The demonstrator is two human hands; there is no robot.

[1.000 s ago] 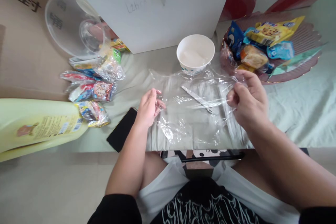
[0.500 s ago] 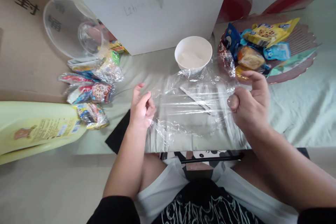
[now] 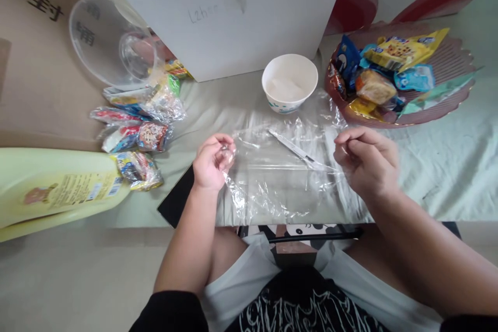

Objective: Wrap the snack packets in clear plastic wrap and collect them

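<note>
A crinkled sheet of clear plastic film spans the space between my two hands, above the cloth-covered table. My left hand is closed on its left edge, fingers curled. On the opposite edge my right hand pinches the film between thumb and bent fingers. Through the film I see a thin, pale, blade-like tool lying slantwise; its kind is hard to make out. Just beyond the film stands a white paper bowl with something whitish inside.
A pink scalloped dish of packaged snacks stands at right. Wrapped snacks, a clear plastic tub and a yellow-green bottle are at left. A white box rises behind. A black flat object lies by my left forearm.
My fingers have curled in more on both edges, and my raised right index finger has come down. The film has slackened and sunk, its far edge drawn away from the bowl.
</note>
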